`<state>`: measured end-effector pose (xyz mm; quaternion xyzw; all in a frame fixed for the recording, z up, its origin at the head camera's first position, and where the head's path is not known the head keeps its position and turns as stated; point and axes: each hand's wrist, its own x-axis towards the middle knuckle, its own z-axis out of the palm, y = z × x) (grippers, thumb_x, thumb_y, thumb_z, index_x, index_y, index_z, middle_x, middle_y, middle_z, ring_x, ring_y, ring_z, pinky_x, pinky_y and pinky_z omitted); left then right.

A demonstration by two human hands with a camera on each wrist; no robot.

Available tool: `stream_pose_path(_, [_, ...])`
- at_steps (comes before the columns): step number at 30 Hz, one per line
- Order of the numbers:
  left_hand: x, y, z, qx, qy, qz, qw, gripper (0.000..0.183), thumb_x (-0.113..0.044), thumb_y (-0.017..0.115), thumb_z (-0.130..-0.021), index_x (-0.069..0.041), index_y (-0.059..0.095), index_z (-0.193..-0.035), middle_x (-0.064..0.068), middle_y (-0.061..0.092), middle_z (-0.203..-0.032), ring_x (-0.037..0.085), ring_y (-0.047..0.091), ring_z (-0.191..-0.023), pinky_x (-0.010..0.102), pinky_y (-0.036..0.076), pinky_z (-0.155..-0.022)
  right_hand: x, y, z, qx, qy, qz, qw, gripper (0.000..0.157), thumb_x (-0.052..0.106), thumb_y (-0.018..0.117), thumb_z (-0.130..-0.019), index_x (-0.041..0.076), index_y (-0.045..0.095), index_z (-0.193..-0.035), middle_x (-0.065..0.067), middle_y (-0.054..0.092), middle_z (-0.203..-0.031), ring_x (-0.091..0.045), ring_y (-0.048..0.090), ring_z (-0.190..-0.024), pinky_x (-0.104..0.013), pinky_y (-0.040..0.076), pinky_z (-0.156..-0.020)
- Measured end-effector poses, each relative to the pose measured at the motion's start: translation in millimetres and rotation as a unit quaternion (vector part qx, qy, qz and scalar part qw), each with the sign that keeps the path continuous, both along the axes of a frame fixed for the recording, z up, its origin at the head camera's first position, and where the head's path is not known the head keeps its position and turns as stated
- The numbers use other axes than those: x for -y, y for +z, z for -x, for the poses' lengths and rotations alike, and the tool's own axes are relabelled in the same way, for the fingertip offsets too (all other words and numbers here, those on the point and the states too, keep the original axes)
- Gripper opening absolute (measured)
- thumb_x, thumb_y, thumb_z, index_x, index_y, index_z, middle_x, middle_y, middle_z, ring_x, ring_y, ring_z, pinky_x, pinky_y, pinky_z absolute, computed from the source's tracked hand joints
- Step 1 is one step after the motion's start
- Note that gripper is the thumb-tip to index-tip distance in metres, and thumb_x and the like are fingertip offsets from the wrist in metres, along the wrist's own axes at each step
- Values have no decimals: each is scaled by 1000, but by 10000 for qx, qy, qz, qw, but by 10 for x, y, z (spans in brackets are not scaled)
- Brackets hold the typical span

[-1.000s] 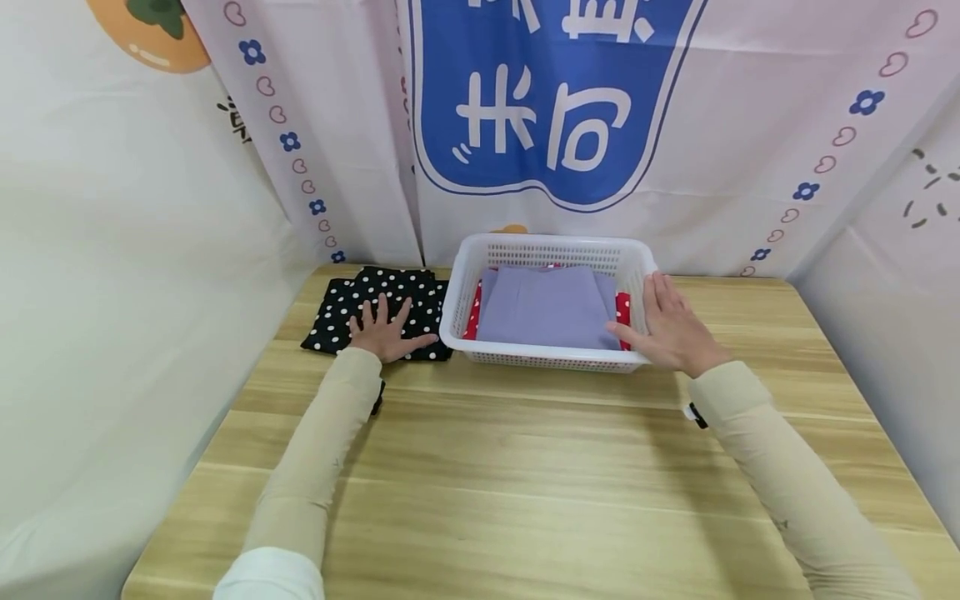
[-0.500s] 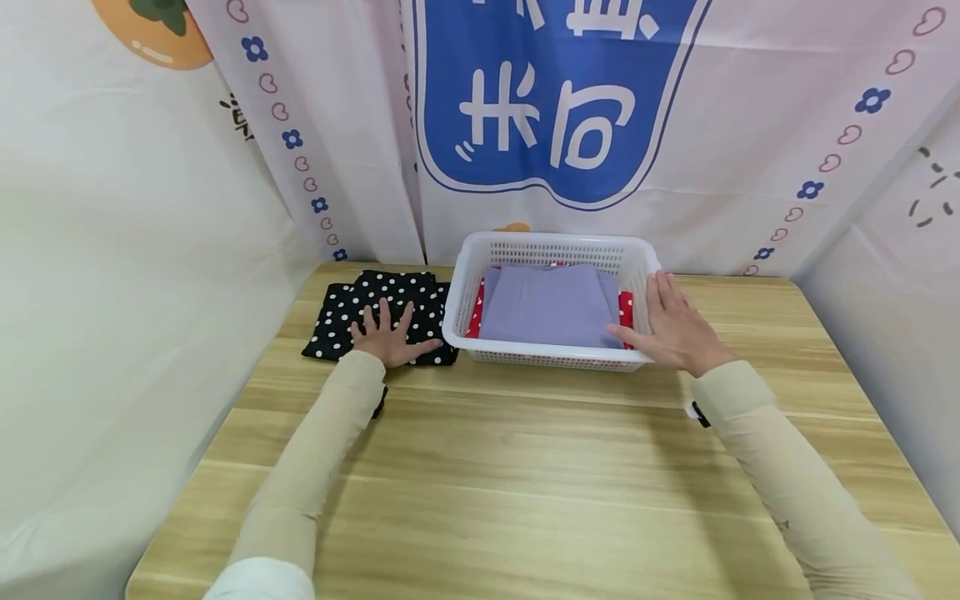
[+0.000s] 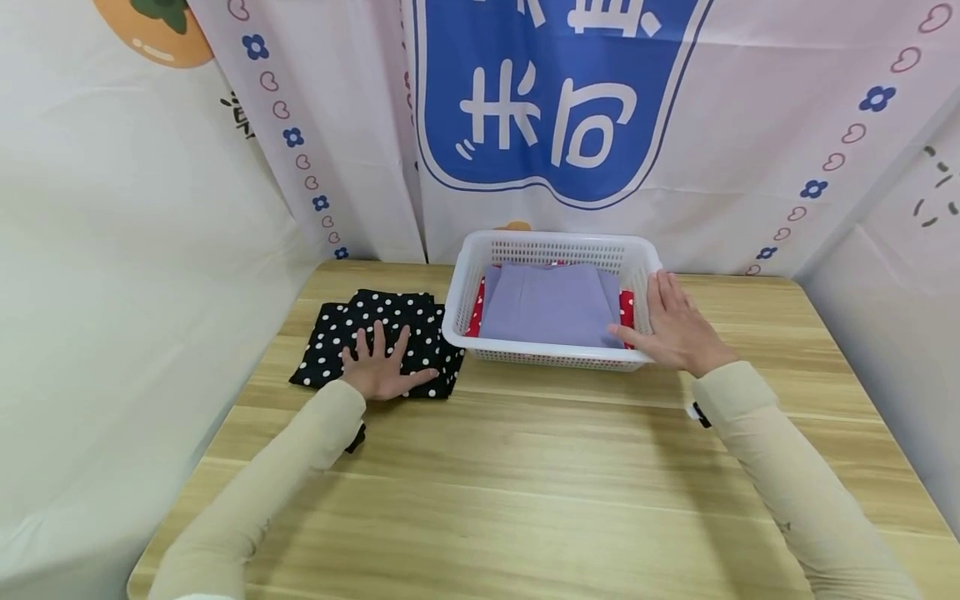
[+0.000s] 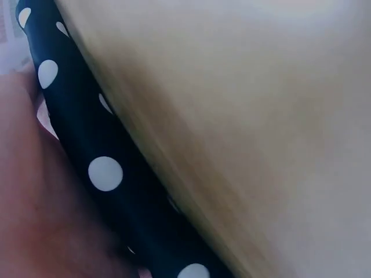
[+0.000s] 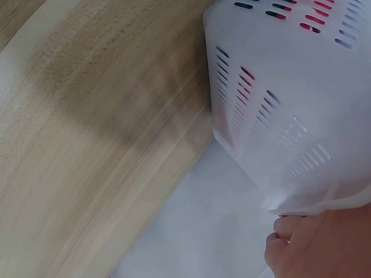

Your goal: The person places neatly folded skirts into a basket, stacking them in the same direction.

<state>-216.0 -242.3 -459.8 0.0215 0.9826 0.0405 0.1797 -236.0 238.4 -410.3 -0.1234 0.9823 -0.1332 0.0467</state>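
My left hand lies on a folded black cloth with white dots, its fingers spread and straight. The cloth sits on the table left of a white plastic basket. A folded edge of the dotted cloth runs beside the hand in the left wrist view. At the basket's right front corner, my right hand rests on the rim, fingers extended and thumb reaching over the inside. The right wrist view shows its fingers at the rim, partly cut off. Inside the basket lies folded lavender cloth.
Under the lavender cloth, red cloth with white dots shows at the sides. The wooden table extends toward me. A printed curtain hangs right behind the basket, and white fabric hangs along the left side.
My left hand and the dotted black cloth beneath it have slid toward me. The right hand and the basket have stayed in place on the table.
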Motion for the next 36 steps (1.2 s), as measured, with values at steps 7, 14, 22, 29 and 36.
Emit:
stream_pose_path(7, [-54, 67, -344, 111, -110, 172, 9997, 109, -90, 27, -78, -22, -5, -156, 28, -14, -159, 58, -9, -143, 82, 7, -105, 6, 5, 8, 38, 20, 44, 10000, 119, 82, 37, -83, -1, -15, -151, -19, -20, -160, -39, -12, -150, -62, 2, -121])
stream_pose_path(14, [-159, 137, -704, 231, -108, 311, 9992, 109, -88, 29, -79, -16, 0, -157, 33, -9, -158, 63, -3, -140, 86, 13, -99, 9, 17, 4, 10, 44, 68, 10000, 118, 80, 37, -84, -2, -14, -151, -20, -20, -160, -40, -12, -150, -63, 2, -121])
stream_pose_path(22, [-255, 178, -1115, 344, -162, 367, 9986, 109, -85, 35, -81, -14, 5, -157, 36, -5, -157, 65, 0, -138, 87, 16, -95, 14, 34, -13, 130, -1, 18, 9999, 118, 81, 35, -83, 1, -18, -150, -18, -23, -160, -39, -15, -149, -63, 0, -120])
stream_pose_path(29, [-384, 201, -1211, 368, -171, 356, 9985, 106, -82, 36, -83, -14, 4, -157, 36, -6, -157, 65, -1, -138, 88, 14, -95, 15, 34, -32, 127, -8, 59, 9999, 118, 81, 37, -83, 1, -18, -150, -18, -23, -160, -41, -14, -149, -66, 1, -119])
stream_pose_path(36, [-671, 242, -1295, 544, -323, 338, 9974, 106, -82, 35, -83, -13, 6, -157, 37, -3, -156, 66, 2, -138, 88, 18, -93, 15, 22, -29, 124, 8, 79, 9999, 117, 81, 37, -83, 2, -18, -151, -17, -23, -160, -41, -15, -149, -66, 1, -119])
